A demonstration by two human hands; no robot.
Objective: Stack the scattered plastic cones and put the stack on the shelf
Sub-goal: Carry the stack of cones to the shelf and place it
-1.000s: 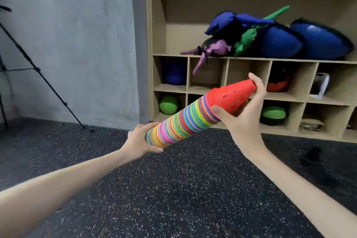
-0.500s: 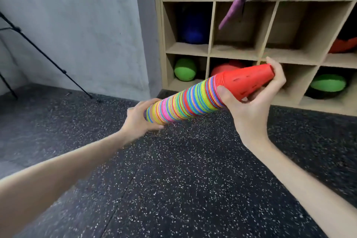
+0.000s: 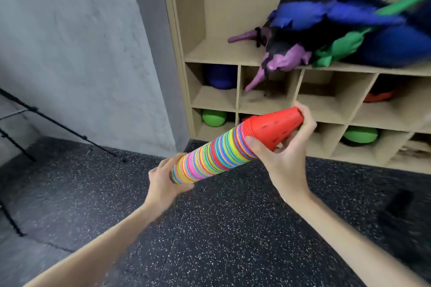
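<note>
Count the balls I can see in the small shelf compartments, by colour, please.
Green ball: 2
Blue ball: 1
Total: 3
An orange-red object in another compartment is too hidden to call a ball.

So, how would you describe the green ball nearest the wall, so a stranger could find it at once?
Start at the wooden shelf against the grey wall and go to its leftmost column of small cubbies. In the lowest cubby there sits the green ball, directly below a dark blue ball. The other green ball sits far to the right.
</note>
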